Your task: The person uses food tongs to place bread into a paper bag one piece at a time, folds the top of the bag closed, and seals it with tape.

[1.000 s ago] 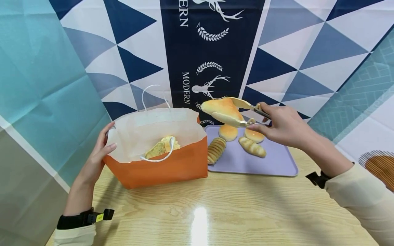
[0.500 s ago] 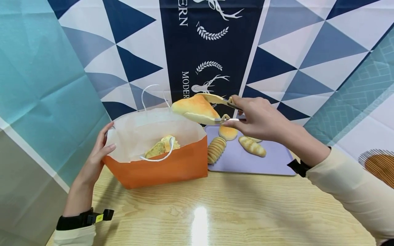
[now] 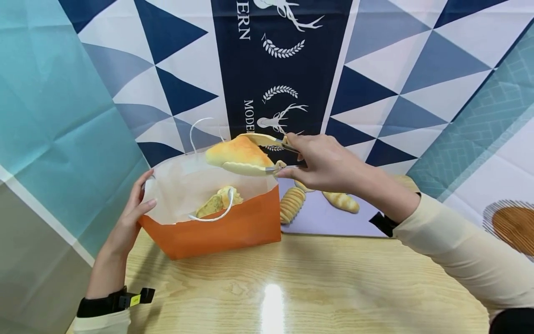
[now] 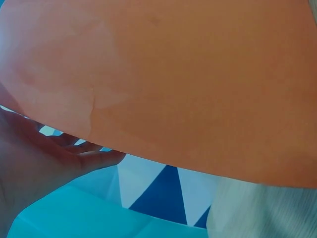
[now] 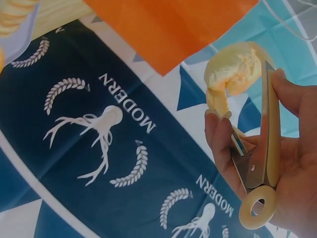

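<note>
My right hand (image 3: 321,157) grips a pair of food tongs (image 3: 288,145), seen close in the right wrist view (image 5: 267,134). Between their cream-coloured ends sits a golden wedge-shaped bread (image 3: 239,152), above the right part of an orange paper bag (image 3: 225,239) with a white inside. At the bag's left rim, my left hand (image 3: 131,208) holds the edge; the left wrist view shows its fingers along the orange paper (image 4: 198,89), partly hidden behind it. Two pale yellow-green bread pieces (image 3: 210,205) lie in the bag.
Right of the bag, a lilac tray (image 3: 321,220) bears a ridged bread roll (image 3: 292,204), a striped long roll (image 3: 342,202) and a partly covered bun (image 3: 303,186). White bag handles (image 3: 217,215) stick up at front and back. A patterned cloth hangs behind the wooden table (image 3: 233,287).
My right hand has carried the tongs and the bread leftward, from over the tray to over the bag. My left hand has stayed at the bag's rim.
</note>
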`<state>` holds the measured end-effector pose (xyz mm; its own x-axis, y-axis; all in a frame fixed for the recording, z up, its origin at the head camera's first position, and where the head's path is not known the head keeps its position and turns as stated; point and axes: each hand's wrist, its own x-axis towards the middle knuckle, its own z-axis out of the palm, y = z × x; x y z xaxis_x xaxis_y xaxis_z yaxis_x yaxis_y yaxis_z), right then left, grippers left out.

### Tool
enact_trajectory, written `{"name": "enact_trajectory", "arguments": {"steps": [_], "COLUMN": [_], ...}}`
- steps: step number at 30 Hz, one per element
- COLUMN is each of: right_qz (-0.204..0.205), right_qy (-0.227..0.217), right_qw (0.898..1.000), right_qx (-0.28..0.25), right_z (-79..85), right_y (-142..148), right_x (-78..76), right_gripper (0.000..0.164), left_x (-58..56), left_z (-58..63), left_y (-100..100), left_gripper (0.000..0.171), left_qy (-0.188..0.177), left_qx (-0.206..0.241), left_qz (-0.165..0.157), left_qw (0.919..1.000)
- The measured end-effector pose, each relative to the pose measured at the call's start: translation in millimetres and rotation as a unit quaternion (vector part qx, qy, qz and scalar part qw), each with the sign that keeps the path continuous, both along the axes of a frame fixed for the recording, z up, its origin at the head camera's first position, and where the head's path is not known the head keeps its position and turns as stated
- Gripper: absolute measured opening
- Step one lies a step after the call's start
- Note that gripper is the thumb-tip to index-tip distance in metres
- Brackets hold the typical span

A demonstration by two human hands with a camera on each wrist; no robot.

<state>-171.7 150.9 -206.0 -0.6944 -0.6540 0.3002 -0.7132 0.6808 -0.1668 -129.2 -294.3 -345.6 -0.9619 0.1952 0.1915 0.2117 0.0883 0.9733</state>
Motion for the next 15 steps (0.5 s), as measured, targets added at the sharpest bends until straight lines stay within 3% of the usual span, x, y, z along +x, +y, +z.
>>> {"name": "enact_trajectory", "arguments": {"steps": [7, 15], "right_qz": [0.016, 0.008], "right_qy": [-0.020, -0.027], "right_qw": [1.000, 1.000], "right_qx": [-0.003, 0.012], "right_z": [-6.0, -11.0], "right_y": [-12.0, -16.8], "right_x": [2.2, 0.0], "right_gripper": [0.057, 0.068], "left_x": [-1.3, 0.1], "left_z": [-0.5, -0.4], "left_y": [-0.8, -1.5], "left_gripper": [0.070, 0.069], "left_qy": [0.004, 0.007], "left_qx": [-0.007, -0.008], "left_qz": [-0.002, 0.000], "left_qw": [1.0000, 0.9999]}}
